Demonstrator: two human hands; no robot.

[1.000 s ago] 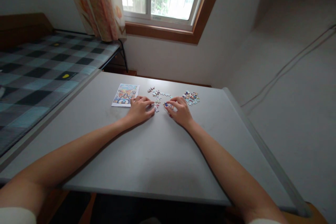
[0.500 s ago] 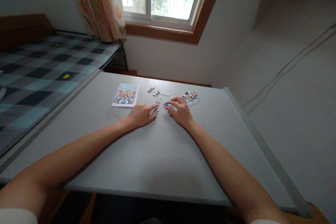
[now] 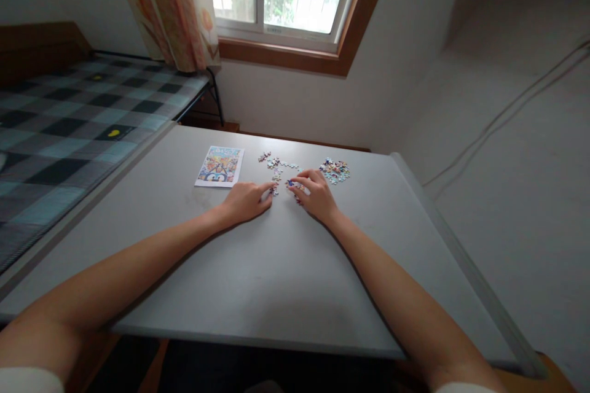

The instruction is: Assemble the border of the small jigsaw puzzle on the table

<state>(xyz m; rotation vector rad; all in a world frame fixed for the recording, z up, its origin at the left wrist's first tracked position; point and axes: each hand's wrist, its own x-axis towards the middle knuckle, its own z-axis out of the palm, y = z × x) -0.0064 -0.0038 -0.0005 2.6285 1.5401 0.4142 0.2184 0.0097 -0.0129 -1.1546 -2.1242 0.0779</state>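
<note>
My right hand hovers low over the table with thumb and forefinger closed on a small dark-blue puzzle piece. Other joined pieces lie partly hidden under those fingers. My left hand rests on its side, forefinger stretched out and thumb apart from it. Its fingertips touch the left strip of joined puzzle pieces. From there the strip runs away from me and meets a row of pale pieces across the top. A heap of loose puzzle pieces lies beyond my right hand.
A printed picture sheet lies left of the pieces on the white table. A small cluster of pieces sits at the far side. A bed with a checked cover borders the table on the left; a wall stands right.
Both hands stay nearly where they were, with the right still pinching the blue puzzle piece. The whole view has shifted very slightly.
</note>
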